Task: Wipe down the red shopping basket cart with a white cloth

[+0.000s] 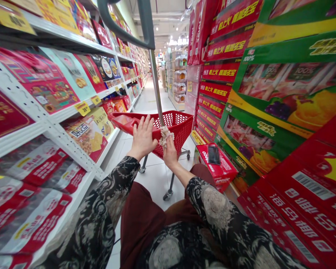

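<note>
A red plastic shopping basket (182, 125) on a wheeled grey frame stands in the aisle just ahead of me. My left hand (143, 137) lies flat on its near rim, fingers spread. My right hand (169, 151) is closed round a crumpled pale cloth (165, 135) pressed against the basket's near wall. A grey handle post (156, 89) rises from the basket and curves overhead. My patterned sleeves and dark red clothing fill the bottom of the view.
White shelves (53, 127) of boxed goods line the left. Stacked red and green cartons (268, 112) wall the right, with one red carton (217, 164) jutting into the aisle by the basket. The tiled aisle (151, 97) runs on ahead.
</note>
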`<state>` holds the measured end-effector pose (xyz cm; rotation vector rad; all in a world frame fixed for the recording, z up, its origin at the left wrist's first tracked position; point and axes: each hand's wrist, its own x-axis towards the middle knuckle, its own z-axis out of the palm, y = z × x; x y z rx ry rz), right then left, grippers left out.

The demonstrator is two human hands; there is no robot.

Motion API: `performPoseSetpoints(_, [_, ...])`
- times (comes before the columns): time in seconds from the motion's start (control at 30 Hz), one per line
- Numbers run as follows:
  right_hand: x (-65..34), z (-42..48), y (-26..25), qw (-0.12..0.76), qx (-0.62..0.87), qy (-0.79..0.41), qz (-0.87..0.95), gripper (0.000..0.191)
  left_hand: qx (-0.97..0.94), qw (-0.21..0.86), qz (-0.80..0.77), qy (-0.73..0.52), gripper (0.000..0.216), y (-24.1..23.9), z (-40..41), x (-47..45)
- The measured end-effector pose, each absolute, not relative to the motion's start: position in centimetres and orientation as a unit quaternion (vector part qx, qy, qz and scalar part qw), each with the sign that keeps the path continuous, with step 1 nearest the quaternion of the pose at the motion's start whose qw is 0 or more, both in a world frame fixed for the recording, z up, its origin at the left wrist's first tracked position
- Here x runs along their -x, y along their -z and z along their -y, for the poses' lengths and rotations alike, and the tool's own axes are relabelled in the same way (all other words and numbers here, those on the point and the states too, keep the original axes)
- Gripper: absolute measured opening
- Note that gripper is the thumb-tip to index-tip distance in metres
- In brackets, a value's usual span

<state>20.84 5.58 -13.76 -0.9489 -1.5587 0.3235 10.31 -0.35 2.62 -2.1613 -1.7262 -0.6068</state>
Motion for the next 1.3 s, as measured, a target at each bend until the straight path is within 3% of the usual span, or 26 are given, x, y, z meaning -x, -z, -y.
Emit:
performPoseSetpoints(0.17, [-21.7,-5.2,16.2,0.580,0.446,-0.164,0.661,0.052,0.756,0.159,0.602,0.204,0.084,-2.6,0.3,-10.3])
performPoseSetpoints(0.4, [-20.6,-6.1,7.7,0.611,0.392,-0.106,0.679,0.051,0.757,0.164,0.599,0.203,0.083,-2.6,0.4,-10.3])
performPoseSetpoints(0.53, [-20.3,-5.4,7.3,0.603,0.386,-0.121,0.687,0.052,0.759,0.162,0.601,0.192,0.082,-2.7,0.5,-10.4])
performPoseSetpoints(0.73, [-22.8,-2.8,9.5,0.579,0.399,-0.174,0.690,0.040,0.764,0.154,0.594,0.199,0.072,-2.6,0.5,-10.1])
performPoseSetpoints(0.9, [-24.5,-2.5,7.7,0.573,0.341,-0.333,0.667,0.019,0.761,0.151,0.592,0.216,0.068,-2.5,0.4,-10.2])
performPoseSetpoints(1.03, [-23.6,-4.6,6.9,0.648,0.423,-0.358,0.522,0.034,0.761,0.150,0.594,0.213,0.069,-2.6,0.5,-10.4])
performPoseSetpoints(1.17, [-22.0,-6.4,7.2,0.646,0.526,-0.277,0.479,0.052,0.758,0.150,0.598,0.215,0.069,-2.7,0.5,-10.5])
performPoseSetpoints(1.3, [-21.4,-7.0,7.5,0.684,0.543,-0.198,0.446,0.056,0.759,0.148,0.595,0.220,0.069,-2.7,0.6,-10.6])
